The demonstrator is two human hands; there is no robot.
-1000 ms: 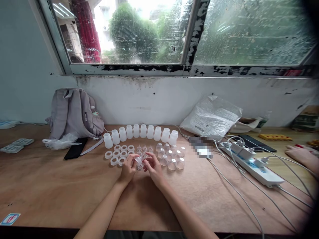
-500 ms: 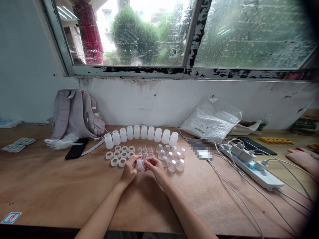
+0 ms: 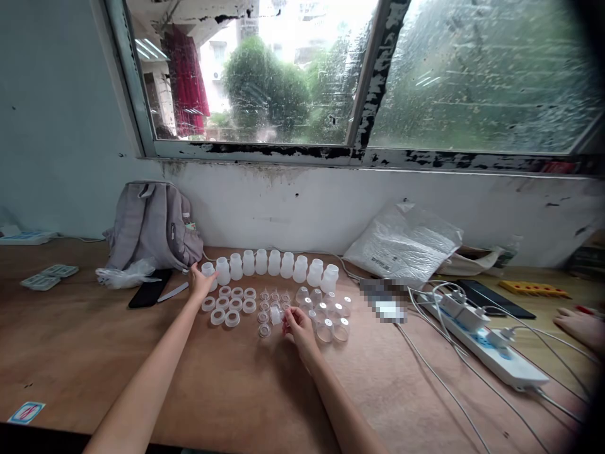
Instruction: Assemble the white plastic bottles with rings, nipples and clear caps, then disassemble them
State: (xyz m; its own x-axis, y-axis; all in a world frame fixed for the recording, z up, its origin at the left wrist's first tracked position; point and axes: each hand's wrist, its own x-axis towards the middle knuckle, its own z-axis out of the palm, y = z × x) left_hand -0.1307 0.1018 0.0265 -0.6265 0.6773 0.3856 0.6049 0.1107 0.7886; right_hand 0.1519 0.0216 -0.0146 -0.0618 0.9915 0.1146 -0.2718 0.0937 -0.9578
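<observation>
My left hand is at the leftmost bottle of a curved row of frosted baby bottles, its thumb and fingers around the bottle's sides. That bottle stands upright at the row's end. In my right hand, a clear-white collar ring with a nipple is pinched at its right side, low over the table. Near it lie several clear nipples. White collar rings sit in rows to the left, and clear domed caps stand to the right of my right hand.
A grey backpack leans on the wall at left, with a plastic bag and a black phone before it. A silvery plastic package, a power strip and loose cables are at right. Another person's hand is at far right.
My left hand has left the collar ring and moved left and away from me to the end bottle. The right hand keeps the ring with the nipple. The view has tilted up slightly.
</observation>
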